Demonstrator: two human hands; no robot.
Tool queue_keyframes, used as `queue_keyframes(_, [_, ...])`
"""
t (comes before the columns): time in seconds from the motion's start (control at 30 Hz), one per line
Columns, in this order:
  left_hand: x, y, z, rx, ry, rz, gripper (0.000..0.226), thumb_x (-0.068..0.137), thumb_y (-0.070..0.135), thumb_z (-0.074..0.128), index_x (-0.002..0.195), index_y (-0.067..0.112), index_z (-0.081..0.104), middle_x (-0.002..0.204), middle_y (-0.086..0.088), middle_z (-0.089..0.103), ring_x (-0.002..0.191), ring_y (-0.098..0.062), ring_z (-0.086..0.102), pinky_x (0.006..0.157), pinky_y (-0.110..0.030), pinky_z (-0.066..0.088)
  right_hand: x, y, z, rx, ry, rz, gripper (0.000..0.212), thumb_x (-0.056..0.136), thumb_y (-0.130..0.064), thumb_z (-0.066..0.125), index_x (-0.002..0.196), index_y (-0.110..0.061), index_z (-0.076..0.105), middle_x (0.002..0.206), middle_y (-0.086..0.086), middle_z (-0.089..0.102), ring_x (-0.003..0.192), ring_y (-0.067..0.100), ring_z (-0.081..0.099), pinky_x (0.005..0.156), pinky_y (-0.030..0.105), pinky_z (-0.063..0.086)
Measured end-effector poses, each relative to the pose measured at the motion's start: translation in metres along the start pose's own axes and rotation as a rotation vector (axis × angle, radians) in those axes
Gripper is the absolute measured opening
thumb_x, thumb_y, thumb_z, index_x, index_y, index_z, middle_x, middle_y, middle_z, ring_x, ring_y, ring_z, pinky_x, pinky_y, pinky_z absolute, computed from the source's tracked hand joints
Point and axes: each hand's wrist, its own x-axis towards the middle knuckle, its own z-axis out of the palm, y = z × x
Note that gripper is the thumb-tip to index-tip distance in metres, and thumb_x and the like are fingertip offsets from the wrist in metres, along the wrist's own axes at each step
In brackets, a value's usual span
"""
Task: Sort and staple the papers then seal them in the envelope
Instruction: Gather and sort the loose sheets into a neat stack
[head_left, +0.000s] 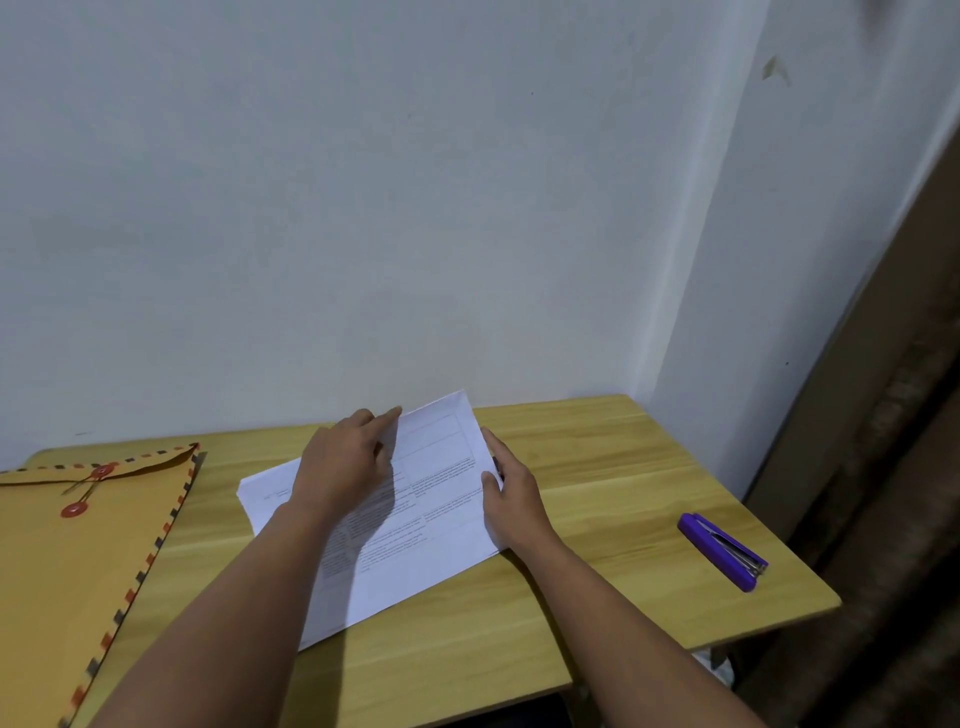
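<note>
While the papers lie skewed on the wooden table, both hands are at the stack's far end. The left hand rests over the upper left part with fingers reaching to the far edge and appears to lift the top sheet there; the fingers lie together, loosely bent — whether they pinch the sheet cannot be told. The right hand holds the right edge, thumb on the printed face, the other fingers hidden behind the sheets.

Judgement: the step in hand is sorting or squaring the sheets before stapling. To do it well, keep the right hand steady as a stop, bring the sheets flush against it, and align one corner fully before reaching for the stapler.

Edges and room: the stack's far corner rises against the wall, so nothing can slide further back. Bare table lies on the right between stack and stapler — adequate for squaring. The stapler sits near the table's right edge and could be knocked off. The envelope lies well to the left, flap tied, apart from the papers.
</note>
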Motion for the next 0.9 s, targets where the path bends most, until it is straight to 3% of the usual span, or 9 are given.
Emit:
queue_keyframes(0.17, [-0.003, -0.003, 0.005, -0.046, -0.081, -0.064, 0.059, 0.089, 0.008, 0.053, 0.145, 0.028, 0.053, 0.085, 0.0, 0.055, 0.073, -0.028, 0.056, 0.053, -0.035, 0.042, -0.001, 0.007, 0.004, -0.005, 0.003, -0.018, 0.07, 0.102, 0.005, 0.039, 0.159, -0.035, 0.042, 0.156, -0.018, 0.052, 0.146, -0.001, 0.044, 0.122, 0.03, 0.039])
queue_keyframes(0.43, [-0.001, -0.004, 0.004, -0.073, -0.093, -0.089, 0.059, 0.09, 0.006, 0.051, 0.143, 0.031, 0.055, 0.084, -0.001, 0.056, 0.075, -0.028, 0.057, 0.052, -0.033, 0.04, 0.002, 0.005, 0.002, -0.005, -0.014, -0.006, 0.07, 0.102, 0.004, 0.041, 0.159, -0.037, 0.042, 0.155, -0.018, 0.053, 0.143, -0.001, 0.047, 0.12, 0.029, 0.041])
queue_keyframes(0.6, [-0.001, -0.005, 0.005, -0.097, -0.027, -0.1, 0.04, 0.095, 0.014, 0.055, 0.128, 0.035, 0.067, 0.076, 0.004, 0.053, 0.069, -0.025, 0.056, 0.051, -0.032, 0.043, 0.005, 0.01, 0.005, 0.007, -0.047, 0.023, 0.067, 0.102, -0.001, 0.041, 0.158, -0.038, 0.043, 0.153, -0.018, 0.055, 0.143, 0.002, 0.049, 0.121, 0.038, 0.042])
queue_keyframes(0.8, [0.003, 0.005, 0.0, -0.148, -0.035, -0.145, 0.031, 0.088, 0.01, 0.045, 0.099, 0.032, 0.064, 0.077, 0.004, 0.054, 0.072, -0.022, 0.056, 0.059, -0.037, 0.05, 0.002, 0.006, 0.004, -0.001, -0.058, 0.009, 0.068, 0.102, 0.001, 0.039, 0.158, -0.038, 0.044, 0.15, -0.021, 0.057, 0.139, -0.002, 0.051, 0.119, 0.031, 0.044])
queue_keyframes(0.9, [0.004, 0.005, 0.0, -0.142, -0.048, -0.152, 0.032, 0.086, 0.009, 0.045, 0.096, 0.033, 0.064, 0.079, 0.006, 0.054, 0.074, -0.02, 0.056, 0.061, -0.034, 0.049, 0.002, 0.009, 0.005, -0.002, -0.061, 0.003, 0.066, 0.102, 0.001, 0.039, 0.159, -0.032, 0.044, 0.155, -0.019, 0.054, 0.144, -0.003, 0.046, 0.122, 0.028, 0.039])
